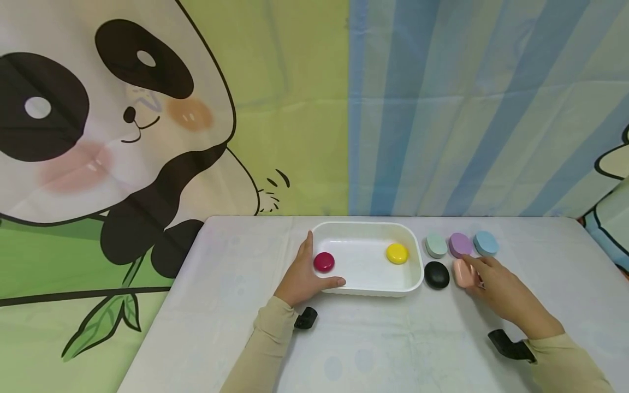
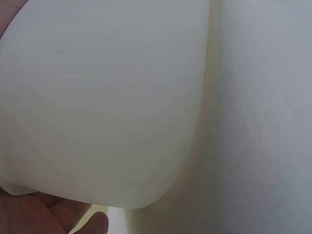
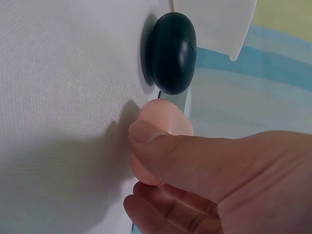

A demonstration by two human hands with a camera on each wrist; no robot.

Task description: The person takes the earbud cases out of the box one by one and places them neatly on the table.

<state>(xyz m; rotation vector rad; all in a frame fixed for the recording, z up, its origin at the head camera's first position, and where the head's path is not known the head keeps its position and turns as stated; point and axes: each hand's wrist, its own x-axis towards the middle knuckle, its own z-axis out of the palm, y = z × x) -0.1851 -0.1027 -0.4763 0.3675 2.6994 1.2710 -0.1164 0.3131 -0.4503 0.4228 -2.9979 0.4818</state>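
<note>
My left hand (image 1: 300,281) holds the left end of a white rectangular tray (image 1: 361,267), thumb at the front rim and fingers along the left side. In the left wrist view the tray's outer wall (image 2: 107,97) hides most of that hand. Inside the tray lie a dark red round case (image 1: 324,262) at the left and a yellow round case (image 1: 397,253) at the right. Right of the tray, my right hand (image 1: 506,289) pinches a pink rounded case (image 3: 163,117) between thumb and fingers. Close beside it rests a black rounded case (image 1: 436,275), a seam visible round it.
Behind the pink and black cases stand a mint green case (image 1: 435,245), a purple case (image 1: 460,245) and a light blue case (image 1: 486,243) in a row. A white cloth covers the table (image 1: 373,344). A printed panda curtain (image 1: 295,109) hangs along its back edge.
</note>
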